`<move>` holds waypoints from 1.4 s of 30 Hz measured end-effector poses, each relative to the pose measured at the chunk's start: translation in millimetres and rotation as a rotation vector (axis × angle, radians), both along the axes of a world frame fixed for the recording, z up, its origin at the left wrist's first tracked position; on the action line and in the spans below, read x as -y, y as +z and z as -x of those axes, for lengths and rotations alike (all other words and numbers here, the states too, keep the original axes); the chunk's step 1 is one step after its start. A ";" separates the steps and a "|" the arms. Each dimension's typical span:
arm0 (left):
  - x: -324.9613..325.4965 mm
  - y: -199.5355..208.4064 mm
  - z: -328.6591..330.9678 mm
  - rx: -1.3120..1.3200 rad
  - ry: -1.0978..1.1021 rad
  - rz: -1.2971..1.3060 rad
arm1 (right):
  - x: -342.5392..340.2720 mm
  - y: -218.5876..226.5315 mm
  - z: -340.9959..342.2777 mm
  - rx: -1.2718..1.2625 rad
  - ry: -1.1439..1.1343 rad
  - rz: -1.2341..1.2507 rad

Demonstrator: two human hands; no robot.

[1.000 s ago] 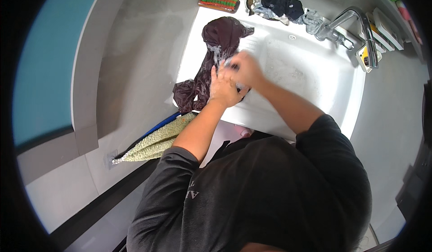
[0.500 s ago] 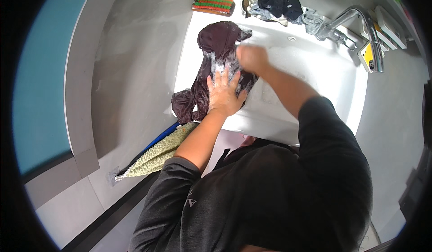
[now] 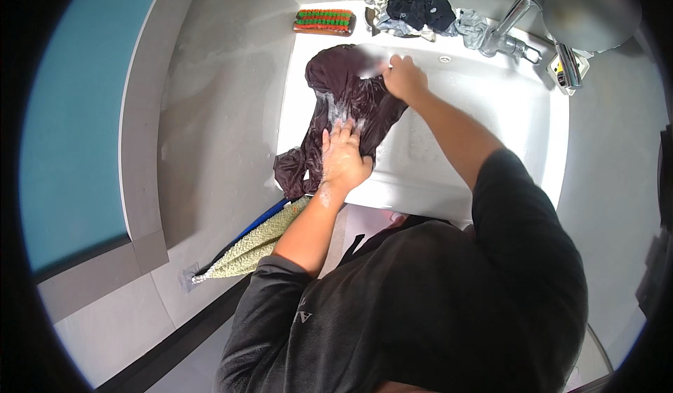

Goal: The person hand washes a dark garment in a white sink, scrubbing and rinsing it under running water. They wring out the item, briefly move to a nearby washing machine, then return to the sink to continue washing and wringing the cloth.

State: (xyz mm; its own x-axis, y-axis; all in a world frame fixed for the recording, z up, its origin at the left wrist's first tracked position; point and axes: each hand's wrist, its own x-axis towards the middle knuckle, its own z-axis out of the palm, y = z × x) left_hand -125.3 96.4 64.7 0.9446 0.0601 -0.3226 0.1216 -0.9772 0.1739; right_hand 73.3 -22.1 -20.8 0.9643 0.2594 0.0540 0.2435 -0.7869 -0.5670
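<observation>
I have my left hand pressed palm-down on the wet, dark maroon garment, thumb out to the side and fingers pointing away from me; that grip is spread flat, closed around nothing. The garment lies bunched over the left part of the white sink, its near end gathered at the front left corner, with white suds just beyond my left fingertips. My right hand is curled at the garment's far right edge, but a blur covers its fingertips, so I cannot tell whether that grip pinches cloth or anything else. I judge the step in hand to be working suds through the fabric, my left palm pinning it for the right. The next move, I think, calls for firm weight on that palm and the right hand kept low over the cloth, because soapy fabric could slide towards the basin. The scrubbing brush rests untouched on the back ledge, clear of my 2 hands.
</observation>
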 end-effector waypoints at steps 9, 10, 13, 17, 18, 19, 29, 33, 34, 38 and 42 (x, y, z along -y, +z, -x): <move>-3.8 -10.1 -4.8 -0.182 -0.263 -0.175 | -15.1 29.1 132.3 -0.050 0.426 -0.253; 1.0 5.2 -4.6 -0.186 -0.215 -0.106 | -16.7 30.6 104.5 -0.059 0.389 -0.107; 0.5 -23.6 1.9 0.078 -0.115 -0.067 | -13.8 20.0 28.7 0.015 0.209 0.087; -4.2 -18.4 -4.2 0.010 -0.218 0.038 | -33.5 -9.7 66.6 0.347 0.262 -0.022; -7.1 -21.8 -4.0 -0.282 -0.123 0.098 | -38.4 -8.6 69.4 0.369 0.312 -0.057; 0.8 -3.1 -11.6 -0.347 -0.100 0.010 | -33.9 -12.3 79.1 0.369 0.337 -0.082; -23.3 -34.5 22.3 0.340 -0.211 0.285 | -6.1 -13.9 62.4 0.293 0.092 -0.142; -13.3 -38.8 20.2 -0.040 -0.220 0.034 | -12.1 13.2 143.5 0.051 0.416 -0.554; -26.2 -61.6 29.1 -0.050 -0.241 0.176 | -15.2 42.0 169.1 0.057 0.523 -0.535; -5.8 -26.9 10.2 0.068 -0.238 -0.011 | -20.9 -3.6 73.2 0.206 0.394 -0.059; -6.5 -24.3 5.5 0.068 -0.278 0.076 | -34.0 -22.6 44.3 0.305 0.097 -0.146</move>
State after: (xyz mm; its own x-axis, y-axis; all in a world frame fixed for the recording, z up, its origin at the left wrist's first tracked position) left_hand -130.8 102.9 40.3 0.9410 -0.2263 -0.2516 -0.1637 -0.9552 0.2466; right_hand 29.0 11.9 -43.4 0.8693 0.3170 0.3792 0.4885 -0.6676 -0.5619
